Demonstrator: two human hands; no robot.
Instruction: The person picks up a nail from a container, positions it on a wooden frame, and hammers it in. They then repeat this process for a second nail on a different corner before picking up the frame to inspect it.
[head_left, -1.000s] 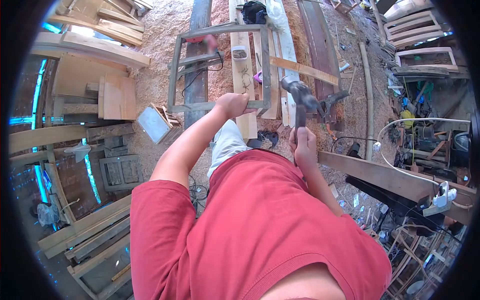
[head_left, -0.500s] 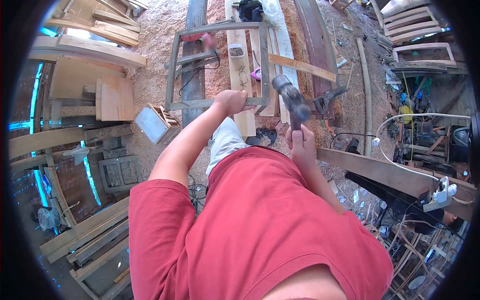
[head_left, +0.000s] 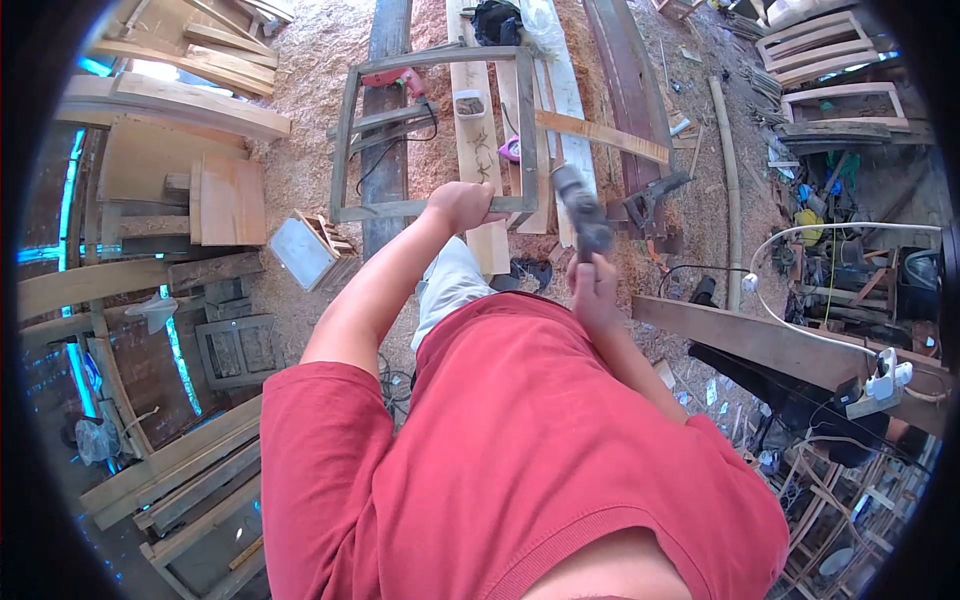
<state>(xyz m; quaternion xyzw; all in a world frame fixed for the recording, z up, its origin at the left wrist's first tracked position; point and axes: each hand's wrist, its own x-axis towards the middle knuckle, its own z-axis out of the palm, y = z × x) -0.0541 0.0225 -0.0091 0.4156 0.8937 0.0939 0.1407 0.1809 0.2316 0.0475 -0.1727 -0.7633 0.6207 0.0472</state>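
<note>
My left hand (head_left: 463, 207) is closed around the near rail of a rectangular wooden frame (head_left: 437, 55), close to its near right corner. The frame is held up over the boards, with open space inside it. In my right hand (head_left: 595, 285) is a hammer (head_left: 582, 207), gripped by its handle just right of the frame. The hammer's head is blurred by motion and points away from me, apart from the frame. Through the frame I see a red power tool (head_left: 396, 79) with a black cord and a small white tub (head_left: 469, 104).
Long boards (head_left: 388, 30) lie ahead on a shavings-covered floor. A pink tape measure (head_left: 511, 149) and a dark clamp-like tool (head_left: 652, 200) rest among them. Wood panels (head_left: 232, 198) stack up at left. A plank (head_left: 740, 335) with a white power strip (head_left: 885, 380) extends at right.
The hammer and my right hand have shifted slightly, with the hammer's head a little lower in view. My left hand and the frame have stayed nearly still.
</note>
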